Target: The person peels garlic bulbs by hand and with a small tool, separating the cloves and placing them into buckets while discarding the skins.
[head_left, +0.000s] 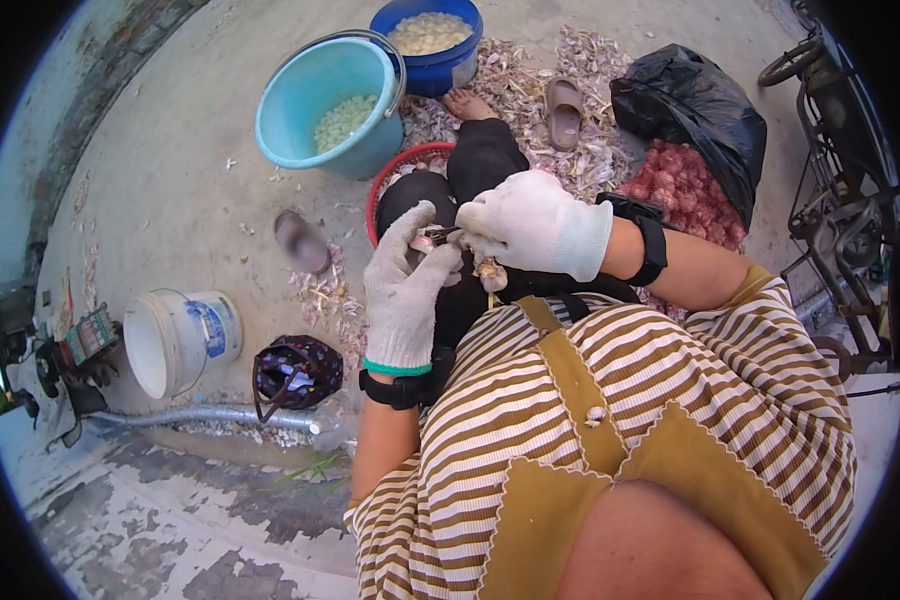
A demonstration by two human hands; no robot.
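My left hand [402, 290], in a pale knit glove with a green cuff edge, pinches a garlic clove [424, 243] with pinkish skin between thumb and fingers. My right hand [535, 222], in a whitish glove, is closed on a small dark knife [440, 233], whose tip reaches the clove. Right under the right hand a garlic bulb [489, 274] with a short stem shows over my lap. Both hands are close together above my dark trousers. Behind them stands a red basket [378, 192] with garlic in it, partly covered by my leg.
Ahead are a light-blue bucket [272, 122] and a blue bucket [459, 76], both holding peeled cloves. Garlic skins [590, 60] litter the floor around two sandals. A red net sack of garlic [682, 190] lies right, under a black bag [695, 95]. A white bucket [185, 340] lies left.
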